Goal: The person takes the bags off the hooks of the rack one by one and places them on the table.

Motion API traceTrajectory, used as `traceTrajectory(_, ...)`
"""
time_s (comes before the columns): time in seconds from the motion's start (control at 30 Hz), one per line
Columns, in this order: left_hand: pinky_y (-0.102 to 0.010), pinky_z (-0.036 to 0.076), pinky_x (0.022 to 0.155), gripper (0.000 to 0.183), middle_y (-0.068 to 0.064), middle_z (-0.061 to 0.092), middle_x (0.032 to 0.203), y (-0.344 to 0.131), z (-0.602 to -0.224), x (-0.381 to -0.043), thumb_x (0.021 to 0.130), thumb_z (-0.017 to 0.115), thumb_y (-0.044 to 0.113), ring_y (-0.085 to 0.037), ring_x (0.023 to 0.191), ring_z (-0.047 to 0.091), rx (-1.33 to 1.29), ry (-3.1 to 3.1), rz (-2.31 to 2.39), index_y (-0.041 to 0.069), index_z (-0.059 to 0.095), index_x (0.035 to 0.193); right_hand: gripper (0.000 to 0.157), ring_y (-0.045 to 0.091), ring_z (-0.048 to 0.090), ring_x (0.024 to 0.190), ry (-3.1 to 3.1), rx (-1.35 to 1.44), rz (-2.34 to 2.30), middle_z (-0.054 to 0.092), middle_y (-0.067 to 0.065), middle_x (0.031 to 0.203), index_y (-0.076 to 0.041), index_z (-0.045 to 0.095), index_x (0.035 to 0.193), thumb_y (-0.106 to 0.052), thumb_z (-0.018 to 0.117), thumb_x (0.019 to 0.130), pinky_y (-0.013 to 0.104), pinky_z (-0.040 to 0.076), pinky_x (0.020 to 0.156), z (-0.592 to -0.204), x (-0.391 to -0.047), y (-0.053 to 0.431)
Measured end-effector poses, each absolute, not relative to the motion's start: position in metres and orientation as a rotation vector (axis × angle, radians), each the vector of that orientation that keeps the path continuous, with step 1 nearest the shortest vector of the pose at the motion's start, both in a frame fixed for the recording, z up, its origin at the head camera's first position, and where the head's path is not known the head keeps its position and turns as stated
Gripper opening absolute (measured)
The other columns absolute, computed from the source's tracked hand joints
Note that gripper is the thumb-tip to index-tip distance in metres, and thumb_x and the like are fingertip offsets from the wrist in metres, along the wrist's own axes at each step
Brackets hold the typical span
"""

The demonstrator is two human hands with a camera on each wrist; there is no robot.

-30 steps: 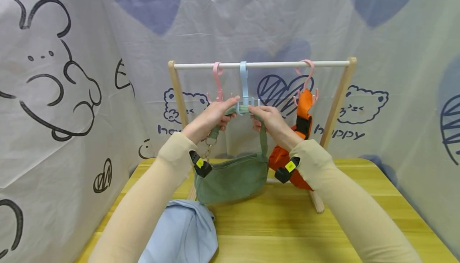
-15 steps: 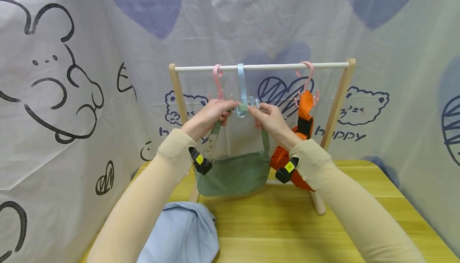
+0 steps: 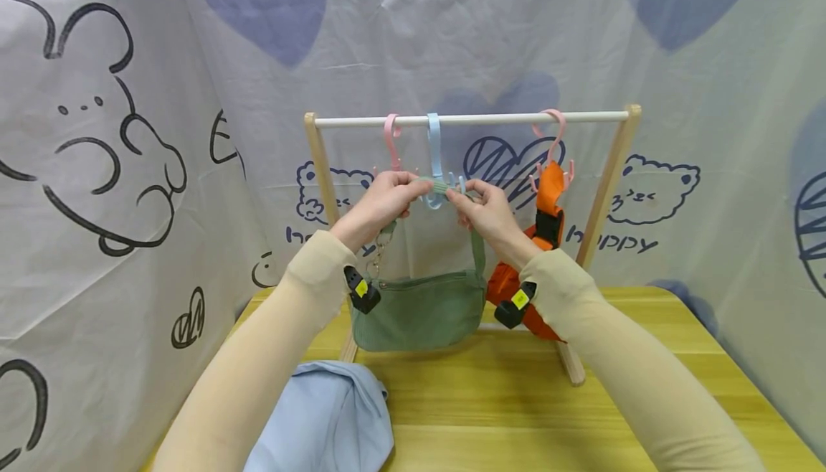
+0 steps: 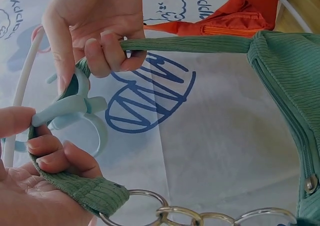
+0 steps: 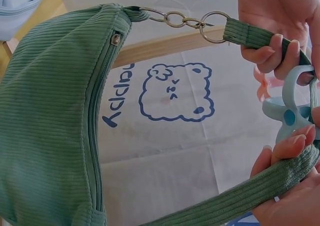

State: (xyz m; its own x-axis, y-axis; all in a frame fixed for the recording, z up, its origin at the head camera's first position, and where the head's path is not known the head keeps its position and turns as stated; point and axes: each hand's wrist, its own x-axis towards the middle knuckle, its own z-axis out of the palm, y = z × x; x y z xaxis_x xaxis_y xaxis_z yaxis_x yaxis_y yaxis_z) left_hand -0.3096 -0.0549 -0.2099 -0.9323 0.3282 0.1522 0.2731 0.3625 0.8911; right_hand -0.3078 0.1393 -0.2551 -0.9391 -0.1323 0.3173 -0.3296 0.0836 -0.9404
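Observation:
A green corduroy handbag [image 3: 419, 313] hangs below both hands, its zip along the top edge. My left hand [image 3: 385, 203] grips its strap [image 4: 87, 188] near the gold chain rings [image 5: 182, 20]. On the other side, my right hand [image 3: 488, 215] pinches the same strap. Between the hands, the strap crosses the light blue multi-prong hook [image 3: 434, 145], which hangs from the rack's white bar [image 3: 490, 119]. In the left wrist view the strap passes behind a curved prong, with fingertips of both hands right at the hook. Fingers partly cover the strap there.
Wooden rack posts [image 3: 603, 185] stand on the wooden table [image 3: 516, 414]. Pink hooks hang either side; the right pink hook [image 3: 556, 135] bears an orange bag [image 3: 547, 228]. A light blue cloth item [image 3: 329, 414] lies at front left. A printed curtain [image 3: 413, 34] encloses the back and sides.
The handbag has swung from a slant to nearly level, its bottom a little higher. The strap between the hands was bunched upward at the hook half a second ago and now stretches flatter across it.

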Motion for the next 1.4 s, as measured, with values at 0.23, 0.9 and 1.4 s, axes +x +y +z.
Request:
traceTrajectory(0.23,-0.024,0.036,0.065,0.034,0.004,0.05,0.089,-0.055,-0.207,-0.308,0.104,0.055,0.031,-0.009,0.063,0.038,0.532,2.55,1.634,0.001,0.066,0.118,0.009,0.01,0.044,0.059,-2.316,0.524,1.918,0.049,-0.007,0.06,-0.006,0.054,0.1,-0.012,0.061,0.1,0.024,0.04,0.063,-0.25,-0.31,0.144)
traceTrajectory(0.9,-0.025,0.035,0.062,0.037,0.002,0.044,0.077,-0.055,-0.207,-0.308,0.106,0.052,0.031,-0.01,0.063,0.037,0.609,2.593,1.581,-0.001,0.061,0.122,0.062,0.01,0.044,0.055,-2.505,0.527,1.888,0.053,-0.004,0.058,0.005,0.063,0.103,-0.054,0.043,0.105,0.026,0.048,0.066,-0.228,-0.316,0.154)
traceTrajectory(1.4,-0.024,0.032,0.058,0.035,0.005,0.043,0.074,-0.054,-0.208,-0.309,0.105,0.053,0.03,-0.01,0.061,0.035,0.634,2.587,1.617,-0.002,0.061,0.119,0.042,0.011,0.037,0.052,-2.494,0.476,2.039,0.045,-0.005,0.056,-0.015,0.07,0.078,-0.044,0.054,0.103,0.028,0.049,0.073,-0.221,-0.319,0.153)
